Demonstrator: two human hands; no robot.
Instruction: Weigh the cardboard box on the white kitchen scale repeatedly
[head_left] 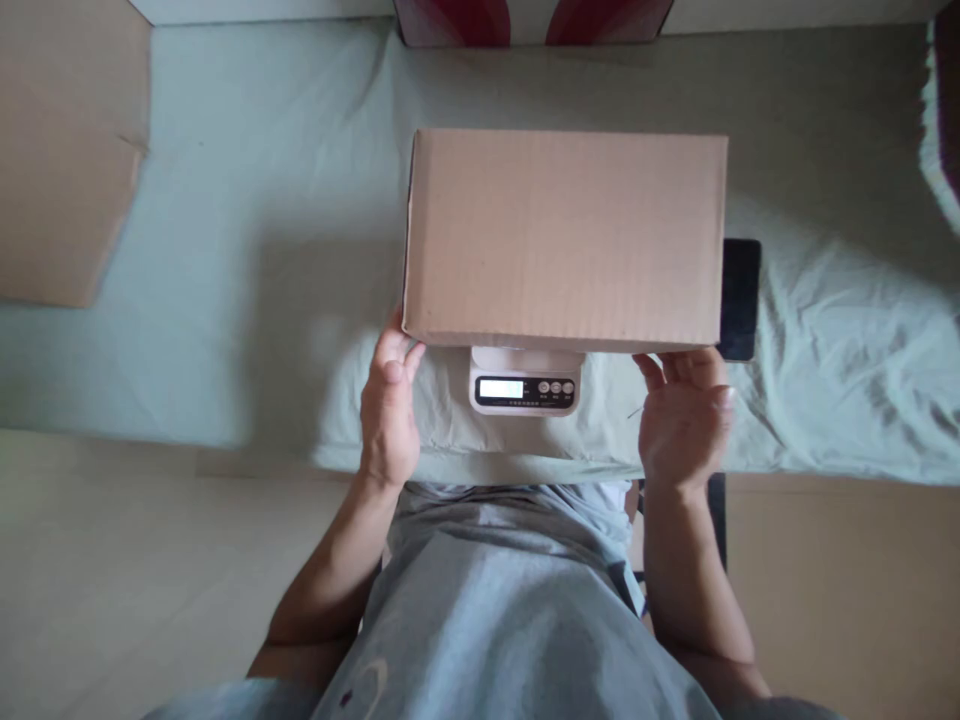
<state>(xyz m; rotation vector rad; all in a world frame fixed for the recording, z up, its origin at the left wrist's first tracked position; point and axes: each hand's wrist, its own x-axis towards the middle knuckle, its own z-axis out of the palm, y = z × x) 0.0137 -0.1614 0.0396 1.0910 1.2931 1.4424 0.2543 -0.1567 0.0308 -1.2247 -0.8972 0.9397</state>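
Observation:
A closed brown cardboard box (566, 235) is over a small white digital kitchen scale (484, 403), hiding its weighing plate. Only the scale's front shows, with a lit display and several buttons; the digits are too faint to read. My left hand (390, 410) is at the box's near left corner, its fingertips partly behind and under the edge. With the palm turned up, my right hand (686, 415) reaches its fingers beneath the near right edge. Both hands hold the box from its lower edge. Whether the box rests on the scale cannot be seen.
A pale green cloth (322, 300) covers the table. To the right of the box lies a dark phone-like slab (741, 300), partly hidden. Another large cardboard piece (67, 150) stands at the far left. A red and white object (532, 20) is at the back edge.

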